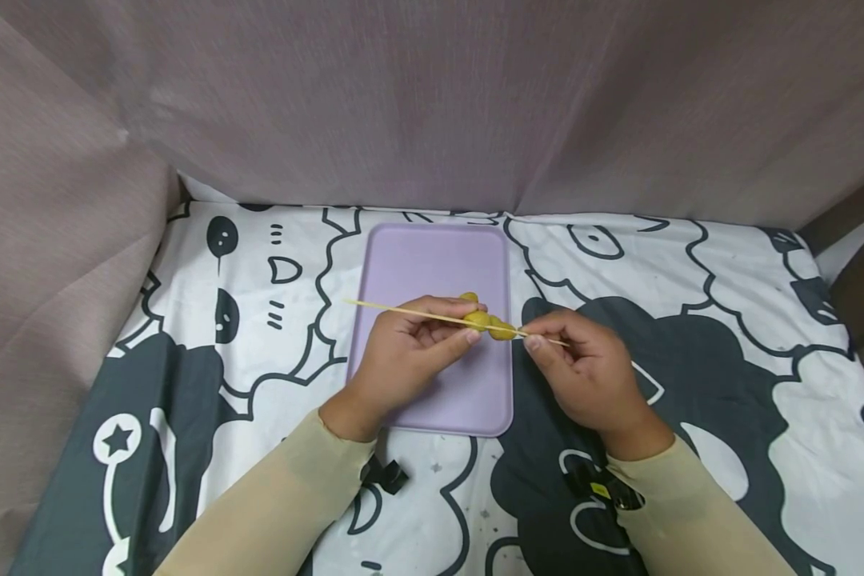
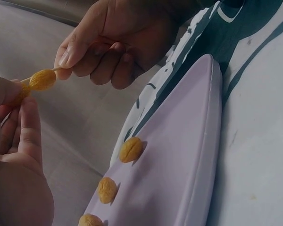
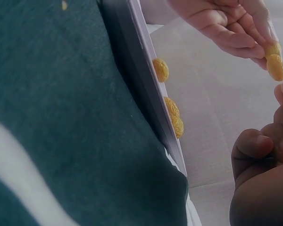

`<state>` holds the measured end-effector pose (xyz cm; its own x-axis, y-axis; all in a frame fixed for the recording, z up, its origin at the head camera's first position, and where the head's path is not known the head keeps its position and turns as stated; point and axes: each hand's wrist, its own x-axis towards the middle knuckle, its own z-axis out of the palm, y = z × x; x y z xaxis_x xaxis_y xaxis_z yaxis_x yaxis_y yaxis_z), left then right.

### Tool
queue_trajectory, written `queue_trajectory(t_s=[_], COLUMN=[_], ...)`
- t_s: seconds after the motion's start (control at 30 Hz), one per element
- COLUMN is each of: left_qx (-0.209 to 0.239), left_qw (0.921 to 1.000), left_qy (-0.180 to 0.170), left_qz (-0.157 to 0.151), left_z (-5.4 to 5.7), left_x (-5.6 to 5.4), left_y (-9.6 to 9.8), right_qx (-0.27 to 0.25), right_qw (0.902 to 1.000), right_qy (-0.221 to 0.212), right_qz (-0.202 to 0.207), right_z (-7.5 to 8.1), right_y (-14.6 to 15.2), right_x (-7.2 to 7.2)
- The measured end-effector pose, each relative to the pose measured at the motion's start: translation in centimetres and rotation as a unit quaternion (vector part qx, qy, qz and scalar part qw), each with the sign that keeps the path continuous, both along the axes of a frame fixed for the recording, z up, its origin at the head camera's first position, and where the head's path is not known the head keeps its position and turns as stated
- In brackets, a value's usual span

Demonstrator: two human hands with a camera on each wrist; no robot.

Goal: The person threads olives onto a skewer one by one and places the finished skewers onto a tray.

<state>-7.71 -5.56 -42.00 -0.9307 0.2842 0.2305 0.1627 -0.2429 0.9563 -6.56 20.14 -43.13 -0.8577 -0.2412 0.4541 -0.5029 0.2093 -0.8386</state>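
Above the tray, a thin wooden skewer point(image 1: 403, 310) runs sideways between the hands. Two yellow, wrinkled small fruits point(image 1: 502, 329) sit side by side along it; the skewer appears to pass through the outer one. My left hand point(image 1: 410, 344) pinches the inner fruit point(image 2: 22, 94) between thumb and fingers, partly covering it. To the right, my right hand point(image 1: 583, 364) pinches the skewer's short end just past the outer fruit point(image 3: 276, 67). More such fruits point(image 2: 131, 149) lie on the lilac tray point(image 1: 432, 256); in the head view the left hand hides most of them.
The tray lies on a black-and-white cartoon-print cloth point(image 1: 274, 240) that covers the table. A grey-brown fabric curtain point(image 1: 432, 104) hangs behind the table and along its left side.
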Motion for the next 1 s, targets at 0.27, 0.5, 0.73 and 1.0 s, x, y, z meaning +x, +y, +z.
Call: queue_trajectory(t_s=[0.27, 0.5, 0.73, 1.0], left_qx=[-0.029, -0.114, -0.276, -0.484], left_qw=[0.9995, 0.9927, 0.961, 0.8425], left_qy=[-0.012, -0.035, -0.002, 0.2], left_qz=[-0.002, 0.016, -0.009, -0.126], left_z=[-0.1, 0.9, 3.0, 3.2], left_x=[-0.3, -1.0, -3.2, -6.6], left_y=[0.1, -0.5, -0.2, 1.1], right_qx=[-0.002, -0.02, -0.065, -0.135], right_qw=[1.0, 0.9991, 0.9962, 0.9901], right_qy=[-0.003, -0.01, -0.003, 0.003], right_qz=[-0.006, -0.035, -0.058, -0.037], right_z=[-0.3, -0.7, -0.7, -0.9], right_y=[0.2, 0.0, 0.1, 0.1], right_x=[0.1, 0.1, -0.5, -0.8])
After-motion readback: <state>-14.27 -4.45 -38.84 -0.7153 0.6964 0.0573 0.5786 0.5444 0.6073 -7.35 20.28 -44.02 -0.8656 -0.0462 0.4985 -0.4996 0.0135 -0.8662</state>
